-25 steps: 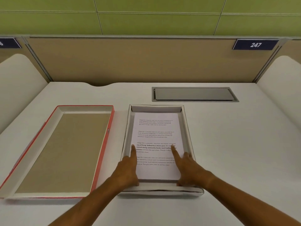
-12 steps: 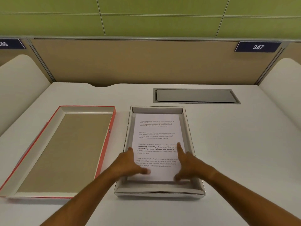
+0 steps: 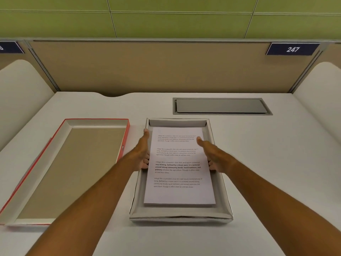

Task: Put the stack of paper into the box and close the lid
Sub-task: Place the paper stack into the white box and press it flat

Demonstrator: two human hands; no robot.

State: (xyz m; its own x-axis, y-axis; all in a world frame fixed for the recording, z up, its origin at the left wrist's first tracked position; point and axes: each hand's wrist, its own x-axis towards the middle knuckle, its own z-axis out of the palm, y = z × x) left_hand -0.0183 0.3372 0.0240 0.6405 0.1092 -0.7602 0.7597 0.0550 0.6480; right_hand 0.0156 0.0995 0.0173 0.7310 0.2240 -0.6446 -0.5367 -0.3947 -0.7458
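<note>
I have the stack of paper (image 3: 179, 167) lying flat inside the box (image 3: 226, 198), which sits at the centre of the desk (image 3: 276, 163). The sheets sit a little toward the box's 12 o'clock wall, with a wider grey strip of box floor showing at 6 o'clock.

My left hand (image 3: 143, 154) is at the stack's 9 o'clock edge, palm turned inward, fingers together and pointing toward 12 o'clock, in the gap between paper and box wall. My right hand (image 3: 212, 156) mirrors it at the 3 o'clock edge. Both are flattened against the sides of the stack, not pinching anything; the lower fingertips are hidden, so I cannot tell if they curl under the sheets.

As I judge it, the step in hand is squaring the stack so it lies neatly before closing. To do it well, I press evenly from both sides, keep my palms upright so no sheet buckles, and check that no corner rides up a wall.

The lid (image 3: 70, 163), red-edged and lying inside-up, waits at 9 o'clock of the box, just beside it. It needs flipping over and lowering level, aligned with all four walls.
</note>
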